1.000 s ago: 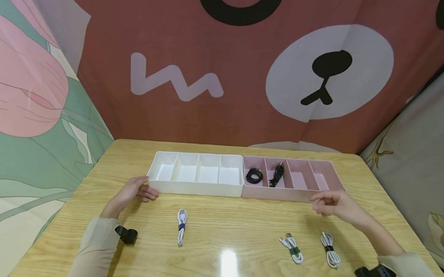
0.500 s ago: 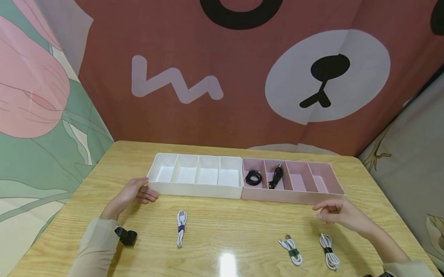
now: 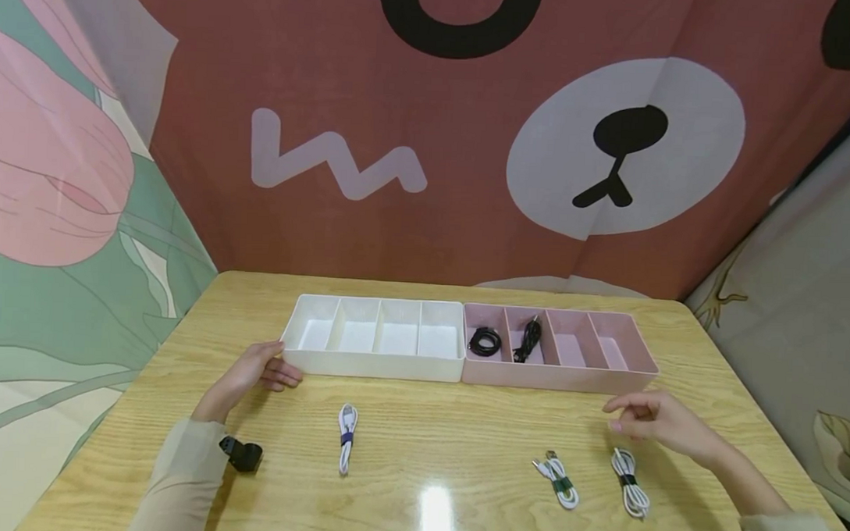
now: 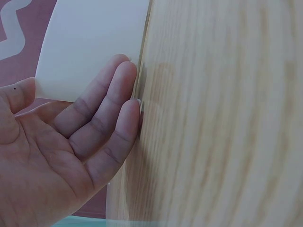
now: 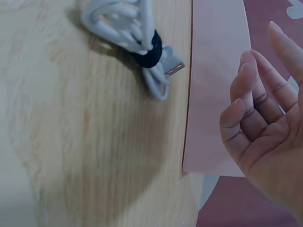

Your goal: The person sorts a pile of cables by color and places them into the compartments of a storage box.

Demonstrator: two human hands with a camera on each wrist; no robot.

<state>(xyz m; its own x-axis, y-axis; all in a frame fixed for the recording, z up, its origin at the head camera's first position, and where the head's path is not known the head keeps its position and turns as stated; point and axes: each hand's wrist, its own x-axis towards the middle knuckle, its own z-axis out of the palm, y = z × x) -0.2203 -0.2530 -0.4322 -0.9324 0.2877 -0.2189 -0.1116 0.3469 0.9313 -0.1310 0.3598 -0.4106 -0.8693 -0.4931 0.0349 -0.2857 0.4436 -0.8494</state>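
Note:
My left hand rests at the left end of a white divided box. In the left wrist view the thumb touches the box's corner and the other fingers lie loosely bent along its side. My right hand hovers over the table, holding nothing, its fingers loosely curled. Just below it lies a coiled white cable with a black tie, whose USB plug shows in the right wrist view. A pink divided box stands beyond that hand, end to end with the white one.
Two black cables, one coiled in a ring and one bundled, lie in separate pink compartments. On the wooden table are a white cable with a green tie and another with a purple tie. A patterned cloth hangs behind.
My right hand has drawn back from the pink box's front edge, toward me and slightly right. The left hand stays at the white box. The whole view has tilted slightly.

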